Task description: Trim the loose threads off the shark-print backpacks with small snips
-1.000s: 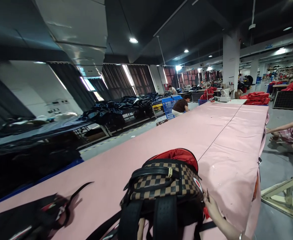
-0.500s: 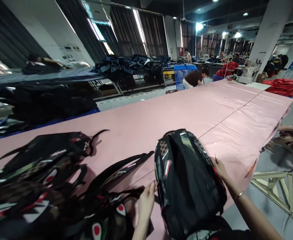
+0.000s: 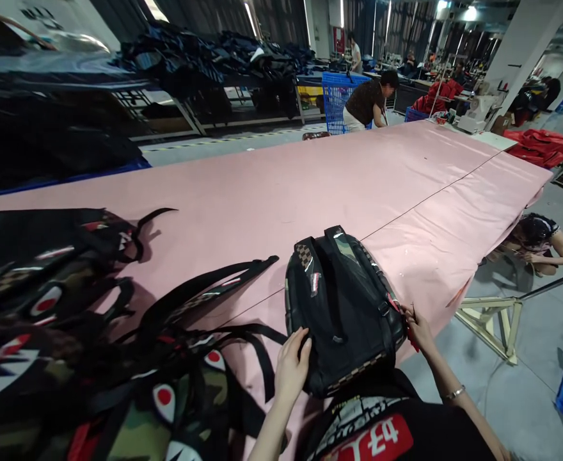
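Note:
A black backpack with camouflage and brown checkered trim lies on the pink-covered table, its shoulder straps facing up. At its lower left edge, my left hand is closed, gripping the side with thumb and fingers. My right hand is closed at the right edge, around a thin dark pointed tool whose kind I cannot make out. Something red shows just under that hand. Left of the backpack is a heap of similar camouflage bags with red-and-white eye shapes and loose straps.
Across the table, a person in a dark top bends beside a blue crate. Another person crouches at the right. A sewing machine and red bags stand at the far end. A cream metal frame is under the table's right side.
The view has tilted down and turned somewhat right. The backpack now lies flatter and farther from me, with its lower edge in sight. My left hand has come onto its side.

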Motion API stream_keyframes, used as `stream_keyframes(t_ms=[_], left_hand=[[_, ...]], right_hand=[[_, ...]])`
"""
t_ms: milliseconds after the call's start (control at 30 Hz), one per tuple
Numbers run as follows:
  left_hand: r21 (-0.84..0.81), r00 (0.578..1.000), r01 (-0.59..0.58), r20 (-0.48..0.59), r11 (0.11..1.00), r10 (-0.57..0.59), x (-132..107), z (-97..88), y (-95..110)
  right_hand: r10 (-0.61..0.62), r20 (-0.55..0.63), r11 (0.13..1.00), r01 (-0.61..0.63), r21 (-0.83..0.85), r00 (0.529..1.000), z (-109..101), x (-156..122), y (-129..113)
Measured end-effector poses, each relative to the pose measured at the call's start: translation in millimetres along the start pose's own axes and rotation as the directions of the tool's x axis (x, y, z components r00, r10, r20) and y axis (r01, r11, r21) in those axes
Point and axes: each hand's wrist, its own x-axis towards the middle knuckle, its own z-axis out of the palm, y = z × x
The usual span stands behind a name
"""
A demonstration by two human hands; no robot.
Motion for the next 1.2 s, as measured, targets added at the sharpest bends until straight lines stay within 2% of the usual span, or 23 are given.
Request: stream_keyframes(t_ms=[100, 200, 267, 333, 467, 533, 600, 667, 733, 833, 1000, 1100, 1200], left_hand=[[0.008, 1.0, 0.012, -0.017, 1.0, -0.012, 1.0, -0.4, 2.8], [0.026, 0.999, 0.014, -0.045, 1.0, -0.013, 5.5, -3.2, 7.9], [0.026, 0.999, 0.005, -0.044, 1.0, -0.003, 11.4, -5.8, 14.2], [-0.013, 1.0, 0.02, 0.002, 1.0, -0.02, 19.6, -7.1, 23.0], [-0.199, 0.978, 0.182, 0.133, 0.963, -0.158, 37.9, -4.1, 43.7], [-0.353, 0.957, 0.284, 0.165, 0.891, -0.24, 43.9, -0.3, 53.8], [-0.488, 0.934, 0.355, 0.213, 0.798, -0.285, 44.9, 3.9, 63.8], [-0.563, 0.917, 0.396, 0.283, 0.725, -0.281, 40.2, 6.7, 73.6], [-0.606, 0.908, 0.414, 0.326, 0.679, -0.263, 31.2, 6.4, 82.5], [-0.669, 0.909, 0.417, 0.305, 0.615, -0.285, 16.1, 0.1, 90.8], [-0.693, 0.92, 0.389, 0.251, 0.608, -0.302, 1.8, -9.0, 88.8], [-0.699, 0.923, 0.369, 0.2, 0.613, -0.329, -1.0, -7.7, 82.9], [-0.706, 0.924, 0.356, 0.168, 0.613, -0.344, -3.8, -5.6, 77.0]], right_hand=[[0.108, 0.041, 0.989, -0.111, 0.099, 0.993, -3.6, -10.6, 2.1], [0.146, 0.055, 0.988, -0.149, 0.051, 0.988, -6.5, -17.1, -2.3], [0.123, 0.043, 0.992, -0.123, -0.015, 0.991, -7.7, -20.6, -9.6], [0.086, -0.006, 0.995, -0.086, -0.051, 0.996, -7.3, -25.2, -20.3], [-0.052, -0.181, 0.998, 0.045, -0.045, 0.982, 0.5, -39.5, -46.9], [-0.118, -0.194, 0.993, 0.117, -0.017, 0.974, 7.6, -47.8, -59.5], [-0.149, -0.118, 0.988, 0.153, 0.023, 0.982, 16.0, -54.9, -70.0], [-0.174, 0.024, 0.984, 0.173, 0.031, 0.984, 24.8, -60.0, -78.9], [-0.211, 0.175, 0.976, 0.216, -0.01, 0.962, 33.5, -63.1, -87.5], [-0.201, 0.339, 0.972, 0.23, -0.048, 0.919, 47.1, -64.5, -101.3], [-0.127, 0.583, 0.987, 0.161, -0.006, 0.803, 78.7, -61.4, -114.9], [-0.053, 0.612, 0.998, 0.06, 0.01, 0.789, 98.5, -61.5, -113.8], [0.002, 0.644, 0.997, -0.055, 0.062, 0.765, 108.3, -62.7, -113.9]])
